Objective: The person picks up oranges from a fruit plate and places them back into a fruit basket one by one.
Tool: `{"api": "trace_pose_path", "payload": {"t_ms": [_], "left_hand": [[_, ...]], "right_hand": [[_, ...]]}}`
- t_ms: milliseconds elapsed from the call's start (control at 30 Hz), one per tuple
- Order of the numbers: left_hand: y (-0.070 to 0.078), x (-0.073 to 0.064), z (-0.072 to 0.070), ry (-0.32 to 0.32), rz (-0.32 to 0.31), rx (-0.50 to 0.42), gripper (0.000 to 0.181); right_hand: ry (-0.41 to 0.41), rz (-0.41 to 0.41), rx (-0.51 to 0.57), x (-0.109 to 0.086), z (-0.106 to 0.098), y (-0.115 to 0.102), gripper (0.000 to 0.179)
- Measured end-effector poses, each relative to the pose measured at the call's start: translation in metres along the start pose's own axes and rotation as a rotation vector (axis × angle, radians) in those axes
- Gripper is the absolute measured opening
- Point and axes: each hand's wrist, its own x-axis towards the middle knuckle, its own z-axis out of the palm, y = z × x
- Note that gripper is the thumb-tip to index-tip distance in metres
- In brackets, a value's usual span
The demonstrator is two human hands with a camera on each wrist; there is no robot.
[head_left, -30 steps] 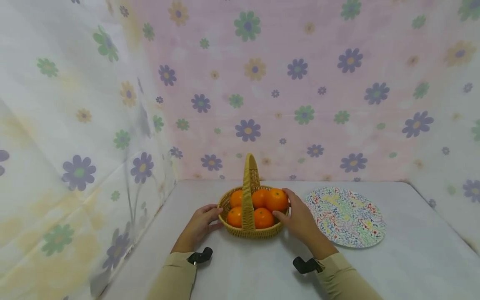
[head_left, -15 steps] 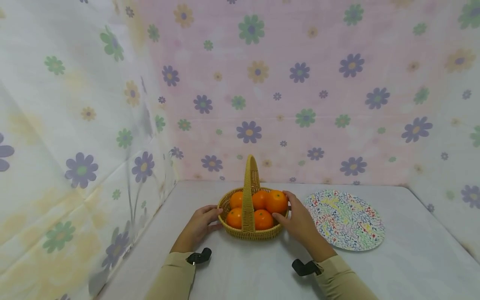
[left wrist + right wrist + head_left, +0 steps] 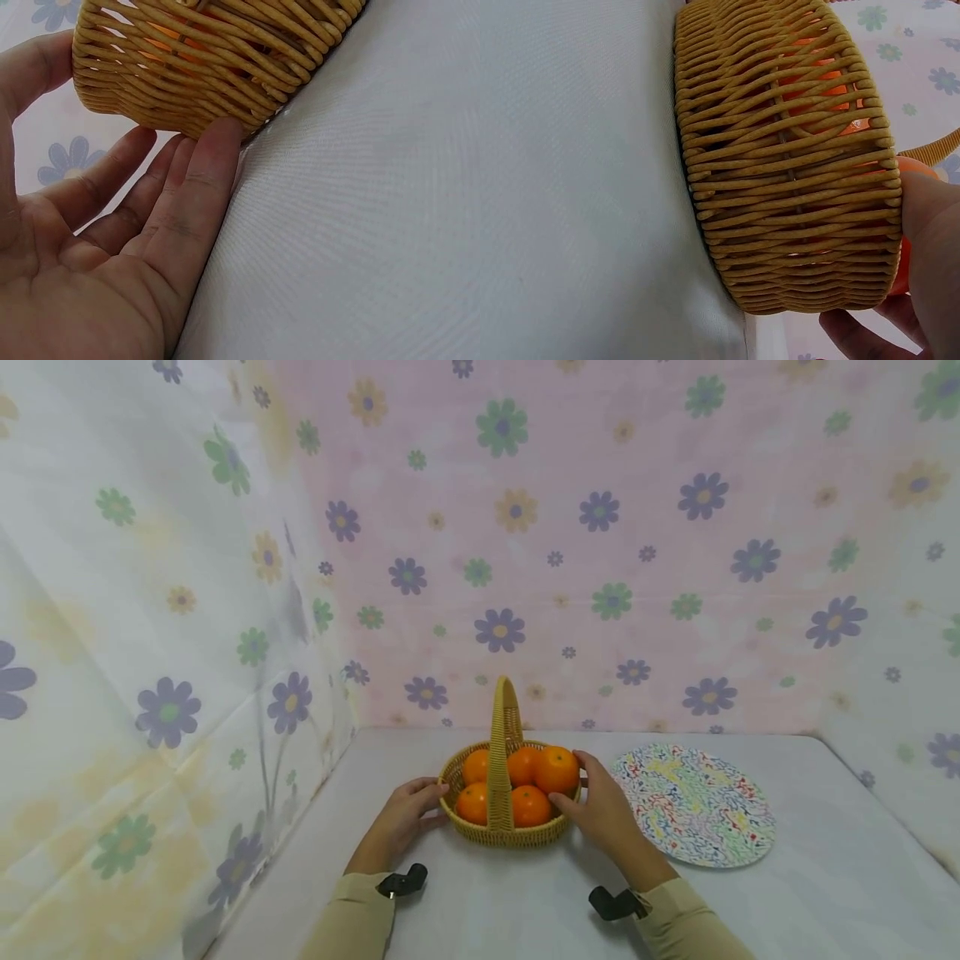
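A yellow-brown wicker basket [image 3: 510, 837] with a tall arched handle [image 3: 499, 760] stands on the white table and holds several oranges [image 3: 530, 806]. My left hand [image 3: 401, 817] grips the basket's left end, thumb at the rim. In the left wrist view, fingertips [image 3: 217, 139] rest against the lower woven side, close to the tabletop. At the other end, my right hand [image 3: 607, 810] holds the rim beside an orange [image 3: 557, 770]. The right wrist view has that hand [image 3: 937, 247] over the rim, with fingers round the far side, partly hidden behind the weave [image 3: 795, 172].
To the right of the basket lies a round board [image 3: 693, 806] with a multicoloured speckled pattern. Flower-printed cloth [image 3: 585, 568] rises behind the table, and another cloth wall [image 3: 165, 693] stands at the left. Each sleeve carries a black wrist mount [image 3: 618, 904].
The head view has shifted so that everything sits slightly lower in it. Both hands keep their places on the basket, and the oranges stay as they were.
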Motion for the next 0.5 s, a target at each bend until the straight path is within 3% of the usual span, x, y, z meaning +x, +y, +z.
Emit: {"api": "trace_pose_path", "payload": {"t_ms": [267, 500], "left_hand": [[0.007, 0.0, -0.001, -0.013, 0.002, 0.004, 0.053], [0.014, -0.001, -0.003, -0.009, 0.009, 0.002, 0.054]], "right_hand": [[-0.012, -0.021, 0.023, 0.0, -0.003, -0.001, 0.091], [-0.072, -0.055, 0.034, 0.004, -0.021, -0.003, 0.097]]}}
